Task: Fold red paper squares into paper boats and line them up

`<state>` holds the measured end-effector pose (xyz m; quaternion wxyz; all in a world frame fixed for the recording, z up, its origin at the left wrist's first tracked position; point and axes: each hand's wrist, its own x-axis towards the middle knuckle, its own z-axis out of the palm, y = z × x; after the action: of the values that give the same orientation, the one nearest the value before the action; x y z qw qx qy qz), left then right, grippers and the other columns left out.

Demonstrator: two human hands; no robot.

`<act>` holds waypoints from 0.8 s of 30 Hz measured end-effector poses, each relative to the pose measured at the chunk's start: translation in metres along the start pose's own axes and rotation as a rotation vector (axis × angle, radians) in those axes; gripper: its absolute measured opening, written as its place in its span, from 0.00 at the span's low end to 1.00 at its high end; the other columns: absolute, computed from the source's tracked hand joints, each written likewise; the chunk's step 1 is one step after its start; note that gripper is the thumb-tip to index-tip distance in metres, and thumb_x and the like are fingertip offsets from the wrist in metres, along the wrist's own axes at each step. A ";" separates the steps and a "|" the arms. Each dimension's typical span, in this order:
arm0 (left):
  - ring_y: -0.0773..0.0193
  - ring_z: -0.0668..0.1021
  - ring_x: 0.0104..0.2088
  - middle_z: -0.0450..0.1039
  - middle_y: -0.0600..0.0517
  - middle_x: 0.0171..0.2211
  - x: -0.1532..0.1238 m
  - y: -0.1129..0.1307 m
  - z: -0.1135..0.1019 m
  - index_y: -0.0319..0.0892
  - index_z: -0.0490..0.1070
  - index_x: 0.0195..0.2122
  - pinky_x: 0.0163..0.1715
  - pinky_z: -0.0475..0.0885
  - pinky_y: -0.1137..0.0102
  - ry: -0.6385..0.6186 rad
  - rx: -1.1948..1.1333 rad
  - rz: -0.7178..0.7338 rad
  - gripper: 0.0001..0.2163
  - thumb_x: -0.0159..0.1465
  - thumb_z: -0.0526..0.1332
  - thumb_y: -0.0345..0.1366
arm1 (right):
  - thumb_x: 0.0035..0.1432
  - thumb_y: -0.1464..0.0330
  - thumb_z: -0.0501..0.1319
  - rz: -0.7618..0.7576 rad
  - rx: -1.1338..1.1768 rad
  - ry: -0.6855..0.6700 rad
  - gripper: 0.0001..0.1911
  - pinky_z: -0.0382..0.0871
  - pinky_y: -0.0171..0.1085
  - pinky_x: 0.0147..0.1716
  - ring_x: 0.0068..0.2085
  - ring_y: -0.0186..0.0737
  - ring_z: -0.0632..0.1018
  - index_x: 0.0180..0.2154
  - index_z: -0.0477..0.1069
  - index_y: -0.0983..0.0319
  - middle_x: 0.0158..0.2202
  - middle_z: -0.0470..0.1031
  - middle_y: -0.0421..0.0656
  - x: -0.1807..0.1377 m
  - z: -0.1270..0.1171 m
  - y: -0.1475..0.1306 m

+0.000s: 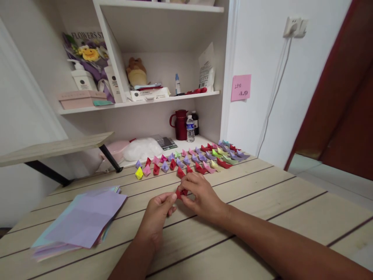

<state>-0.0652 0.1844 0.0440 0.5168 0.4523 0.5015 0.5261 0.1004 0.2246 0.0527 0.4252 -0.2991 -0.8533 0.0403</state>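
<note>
A small red folded paper (178, 194) is pinched between my two hands above the table; its exact shape is mostly hidden by the fingers. My left hand (159, 212) grips its left edge between thumb and forefinger. From the right, my right hand (201, 194) closes over its other side, fingertips bent down onto it. Just beyond my hands, rows of little folded paper boats (201, 168) in red, pink, purple, yellow and green stand on the table. To the left lies a loose stack of coloured paper sheets (87, 217), a purple one on top.
The slatted wooden table (262, 217) reaches a white shelf unit (140, 105). At the back are a dark red jug (181, 125), a water bottle (190, 129) and a white plastic bag (142, 149). A small raised wooden stand (58, 147) is at left. A pink note (241, 88) sticks to the wall.
</note>
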 end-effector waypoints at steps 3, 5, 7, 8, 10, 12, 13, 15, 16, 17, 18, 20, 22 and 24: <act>0.71 0.62 0.21 0.60 0.60 0.15 0.000 0.001 0.000 0.38 0.80 0.32 0.34 0.67 0.70 0.002 0.005 -0.001 0.18 0.48 0.71 0.49 | 0.54 0.76 0.62 0.010 0.007 -0.004 0.06 0.60 0.41 0.42 0.39 0.42 0.71 0.32 0.72 0.60 0.34 0.72 0.42 0.000 0.001 0.000; 0.71 0.62 0.21 0.60 0.61 0.15 0.000 0.001 0.001 0.39 0.80 0.32 0.35 0.67 0.69 0.018 0.006 0.004 0.18 0.49 0.70 0.49 | 0.55 0.76 0.62 0.028 0.018 -0.001 0.05 0.60 0.42 0.42 0.39 0.43 0.71 0.32 0.73 0.60 0.35 0.72 0.42 0.000 0.001 0.000; 0.71 0.61 0.21 0.59 0.61 0.15 0.000 0.000 0.002 0.39 0.80 0.32 0.36 0.68 0.69 0.036 0.007 0.010 0.18 0.49 0.70 0.49 | 0.56 0.76 0.62 0.054 0.035 0.001 0.05 0.60 0.42 0.42 0.39 0.43 0.72 0.32 0.73 0.60 0.36 0.73 0.42 0.000 0.000 0.000; 0.71 0.61 0.22 0.60 0.61 0.16 0.000 -0.001 0.003 0.39 0.80 0.32 0.36 0.68 0.69 0.045 0.010 0.013 0.18 0.48 0.70 0.49 | 0.56 0.76 0.62 0.069 0.046 0.002 0.05 0.60 0.42 0.43 0.39 0.43 0.72 0.32 0.73 0.60 0.36 0.74 0.42 0.000 0.000 0.000; 0.71 0.61 0.22 0.61 0.60 0.16 0.000 -0.002 0.004 0.38 0.80 0.32 0.36 0.68 0.69 0.061 0.020 0.018 0.18 0.48 0.70 0.49 | 0.55 0.77 0.63 0.103 0.075 0.000 0.06 0.61 0.42 0.43 0.39 0.42 0.73 0.32 0.74 0.60 0.36 0.74 0.42 0.000 0.000 0.000; 0.71 0.62 0.22 0.60 0.61 0.16 0.002 -0.004 0.005 0.38 0.80 0.33 0.36 0.67 0.69 0.077 0.033 0.023 0.19 0.49 0.70 0.49 | 0.54 0.78 0.63 0.133 0.110 -0.004 0.07 0.63 0.41 0.43 0.39 0.42 0.74 0.31 0.74 0.60 0.35 0.75 0.41 0.001 0.000 0.000; 0.70 0.62 0.22 0.60 0.61 0.16 0.002 -0.004 0.005 0.37 0.80 0.34 0.36 0.67 0.69 0.084 0.040 0.024 0.19 0.49 0.70 0.49 | 0.53 0.79 0.62 0.145 0.130 -0.007 0.08 0.63 0.41 0.43 0.39 0.42 0.74 0.31 0.74 0.60 0.34 0.75 0.41 0.002 -0.001 0.000; 0.69 0.64 0.23 0.60 0.61 0.15 0.003 -0.006 0.004 0.37 0.80 0.36 0.36 0.67 0.69 0.094 0.053 0.021 0.20 0.49 0.70 0.49 | 0.52 0.79 0.62 0.166 0.169 -0.014 0.09 0.65 0.39 0.41 0.38 0.41 0.75 0.31 0.74 0.60 0.33 0.76 0.41 0.003 -0.002 -0.001; 0.69 0.65 0.24 0.60 0.61 0.15 0.004 -0.006 0.004 0.36 0.80 0.37 0.35 0.66 0.69 0.098 0.059 0.018 0.21 0.50 0.70 0.49 | 0.52 0.79 0.62 0.174 0.188 -0.017 0.09 0.66 0.39 0.40 0.38 0.41 0.75 0.31 0.75 0.60 0.33 0.76 0.41 0.003 -0.003 -0.001; 0.69 0.66 0.24 0.60 0.61 0.15 0.004 -0.006 0.004 0.36 0.79 0.37 0.35 0.66 0.69 0.100 0.064 0.016 0.21 0.50 0.70 0.49 | 0.51 0.80 0.62 0.182 0.206 -0.019 0.09 0.67 0.38 0.40 0.38 0.40 0.75 0.31 0.75 0.60 0.33 0.76 0.41 0.004 -0.003 -0.001; 0.68 0.66 0.24 0.60 0.61 0.15 0.004 -0.006 0.004 0.36 0.79 0.38 0.35 0.66 0.69 0.103 0.068 0.014 0.21 0.50 0.70 0.48 | 0.51 0.80 0.62 0.189 0.223 -0.021 0.09 0.67 0.37 0.39 0.37 0.40 0.76 0.31 0.75 0.60 0.33 0.76 0.41 0.004 -0.004 -0.002; 0.68 0.67 0.24 0.60 0.61 0.15 0.004 -0.006 0.003 0.36 0.79 0.39 0.35 0.66 0.69 0.110 0.075 0.012 0.22 0.50 0.69 0.48 | 0.50 0.80 0.62 0.202 0.256 -0.025 0.10 0.68 0.37 0.39 0.37 0.40 0.76 0.30 0.75 0.61 0.34 0.76 0.41 0.005 -0.005 -0.002; 0.68 0.67 0.24 0.59 0.61 0.15 0.004 -0.006 0.003 0.36 0.79 0.39 0.35 0.65 0.69 0.116 0.080 0.010 0.22 0.50 0.69 0.49 | 0.49 0.81 0.61 0.210 0.286 -0.031 0.10 0.69 0.36 0.40 0.38 0.39 0.76 0.30 0.76 0.61 0.34 0.76 0.41 0.005 -0.005 -0.001; 0.68 0.68 0.25 0.59 0.61 0.15 0.004 -0.006 0.002 0.36 0.79 0.39 0.35 0.65 0.70 0.118 0.086 0.008 0.22 0.50 0.69 0.49 | 0.49 0.81 0.61 0.211 0.315 -0.042 0.11 0.70 0.36 0.40 0.38 0.39 0.76 0.31 0.76 0.61 0.35 0.76 0.41 0.005 -0.005 0.000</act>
<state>-0.0632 0.1879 0.0379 0.4642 0.4444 0.5516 0.5318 0.1018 0.2264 0.0595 0.4423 -0.3156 -0.8090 0.2241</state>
